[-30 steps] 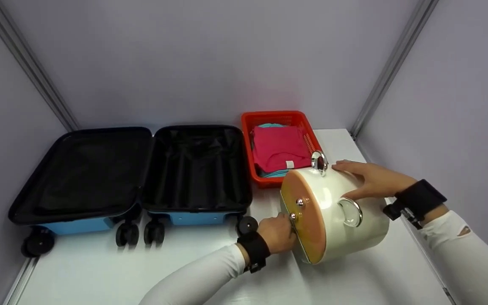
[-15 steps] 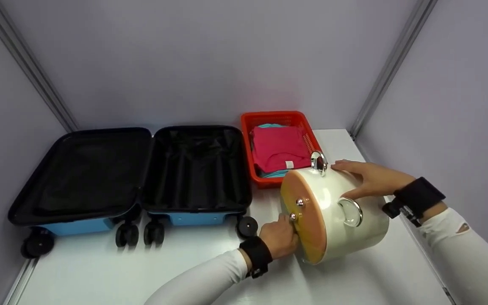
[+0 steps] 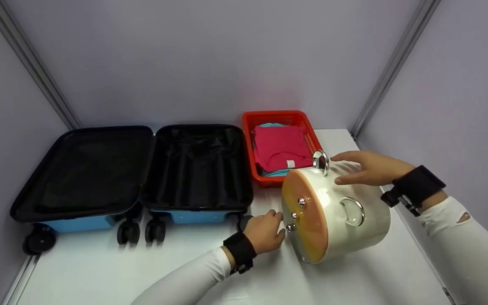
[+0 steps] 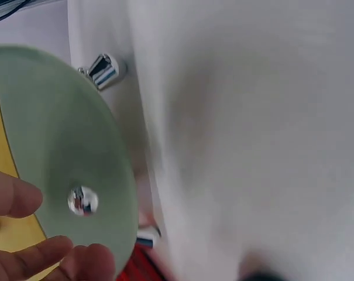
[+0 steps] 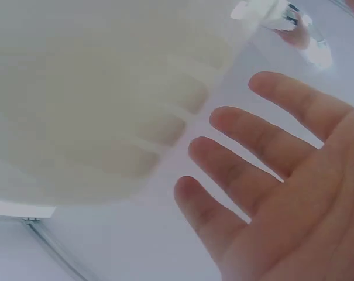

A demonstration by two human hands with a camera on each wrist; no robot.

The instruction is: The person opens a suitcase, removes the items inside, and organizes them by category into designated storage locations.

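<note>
On the table (image 3: 100,275) in front of you, the open suitcase (image 3: 142,169) lies at the left with its two halves side by side. The basket (image 3: 249,127) stands just right of it against the back wall, with folded clothes (image 3: 278,148) in it. The round case (image 3: 337,212) lies on its side before the basket, your left hand (image 3: 265,231) just left of it and your right hand (image 3: 369,167) over its top.

Open suitcase (image 3: 142,169) beside red basket (image 3: 250,127) of clothes (image 3: 278,146)
</note>
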